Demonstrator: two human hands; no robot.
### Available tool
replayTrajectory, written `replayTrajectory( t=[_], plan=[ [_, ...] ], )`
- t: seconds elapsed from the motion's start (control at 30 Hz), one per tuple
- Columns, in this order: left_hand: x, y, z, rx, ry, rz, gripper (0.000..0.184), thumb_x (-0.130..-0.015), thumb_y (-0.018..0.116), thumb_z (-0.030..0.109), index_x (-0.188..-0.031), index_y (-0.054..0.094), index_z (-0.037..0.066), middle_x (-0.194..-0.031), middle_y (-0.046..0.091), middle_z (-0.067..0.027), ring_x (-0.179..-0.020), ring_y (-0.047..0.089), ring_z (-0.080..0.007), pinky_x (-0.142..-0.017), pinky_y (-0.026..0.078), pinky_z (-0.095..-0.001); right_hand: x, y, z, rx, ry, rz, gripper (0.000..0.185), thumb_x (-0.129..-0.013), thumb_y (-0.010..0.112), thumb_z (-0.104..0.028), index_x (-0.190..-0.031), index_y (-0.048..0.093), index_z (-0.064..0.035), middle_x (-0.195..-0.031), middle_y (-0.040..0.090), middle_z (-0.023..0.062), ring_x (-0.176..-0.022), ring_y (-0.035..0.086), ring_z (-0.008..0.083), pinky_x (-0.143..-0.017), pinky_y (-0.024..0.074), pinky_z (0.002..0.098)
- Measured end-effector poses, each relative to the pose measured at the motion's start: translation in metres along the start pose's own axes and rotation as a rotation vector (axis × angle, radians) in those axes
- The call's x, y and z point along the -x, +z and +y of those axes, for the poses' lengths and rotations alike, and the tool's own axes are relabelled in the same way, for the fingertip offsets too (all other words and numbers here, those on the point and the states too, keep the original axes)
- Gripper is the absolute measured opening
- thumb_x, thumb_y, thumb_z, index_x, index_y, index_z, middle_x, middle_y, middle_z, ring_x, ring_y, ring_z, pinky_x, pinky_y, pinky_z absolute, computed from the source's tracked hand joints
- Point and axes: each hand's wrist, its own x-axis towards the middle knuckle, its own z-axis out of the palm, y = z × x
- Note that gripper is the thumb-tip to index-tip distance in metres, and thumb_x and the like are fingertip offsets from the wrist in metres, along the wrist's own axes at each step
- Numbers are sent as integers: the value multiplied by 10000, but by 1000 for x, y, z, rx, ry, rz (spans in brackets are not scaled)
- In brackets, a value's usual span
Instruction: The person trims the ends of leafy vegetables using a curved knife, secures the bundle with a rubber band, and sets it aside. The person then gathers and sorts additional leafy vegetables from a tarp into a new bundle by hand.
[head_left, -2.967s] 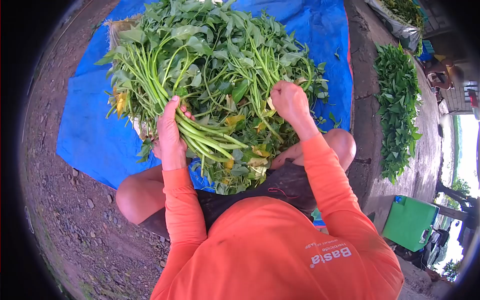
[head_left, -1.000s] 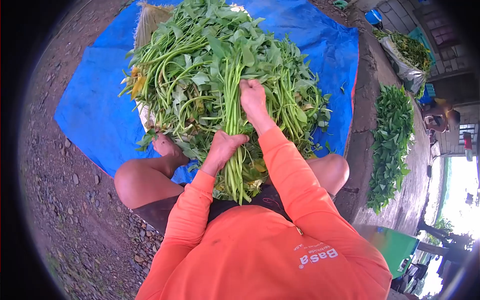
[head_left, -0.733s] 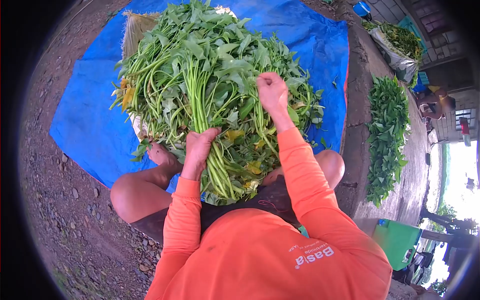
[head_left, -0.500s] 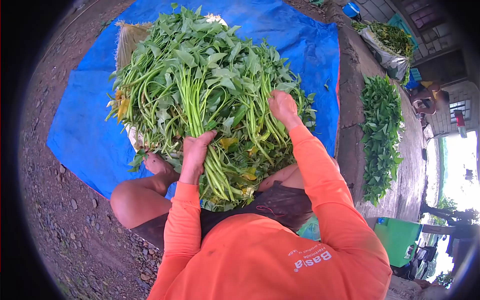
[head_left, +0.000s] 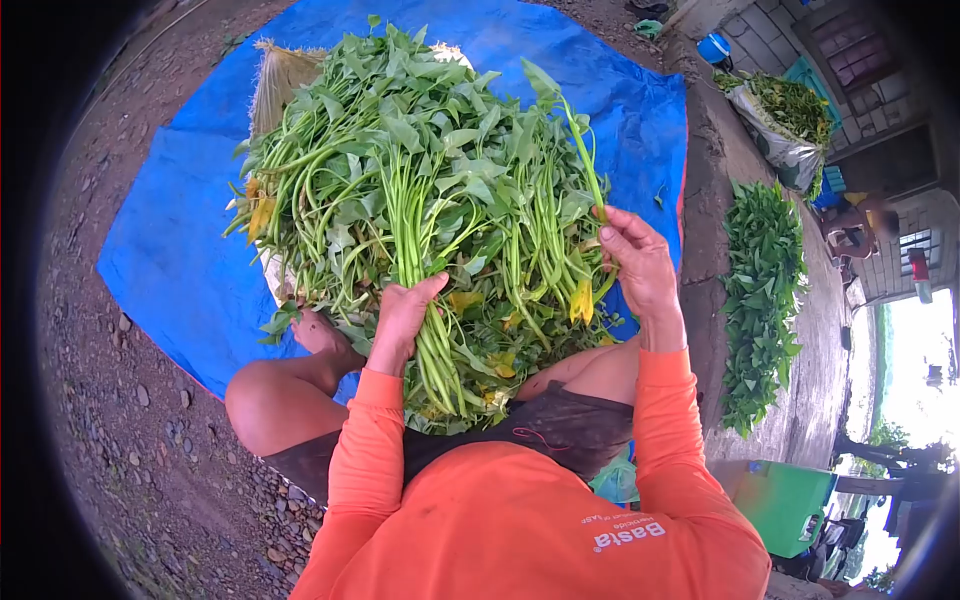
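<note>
Over there, the left hand (head_left: 408, 310) is curled around a bunch of long green leafy stems (head_left: 436, 370); the right hand (head_left: 640, 258) pinches one slender green stem (head_left: 589, 165), above the blue plastic tarp (head_left: 170, 250).

A blue bucket (head_left: 713, 48) is standing just beside a grey block wall (head_left: 766, 40); a person (head_left: 852, 232) is appearing near that wall, while a green box (head_left: 785, 505) and stony ground (head_left: 180, 440) are lying well apart from it.
</note>
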Motion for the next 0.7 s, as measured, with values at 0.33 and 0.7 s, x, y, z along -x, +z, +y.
replayTrajectory(
  t=[0.33, 0.7],
  plan=[
    [-15, 13, -39, 259, -47, -163, 493, -1002, 753, 526, -970, 710, 36, -823, 698, -53, -657, 694, -151, -595, 577, -303, 71, 139, 115, -5, 414, -96, 286, -1060, 692, -111, -1325, 741, -16, -920, 684, -49, -663, 495, 15, -568, 403, 202],
    [-14, 17, -37, 176, 70, -35, 238, -863, 861, 221, -884, 734, 22, -769, 677, -15, -631, 619, -121, -561, 495, -314, 77, 126, 115, 341, 109, -274, 388, -934, 718, -65, -1298, 694, 68, -932, 711, 113, -855, 690, 229, -788, 556, 380]
  ],
)
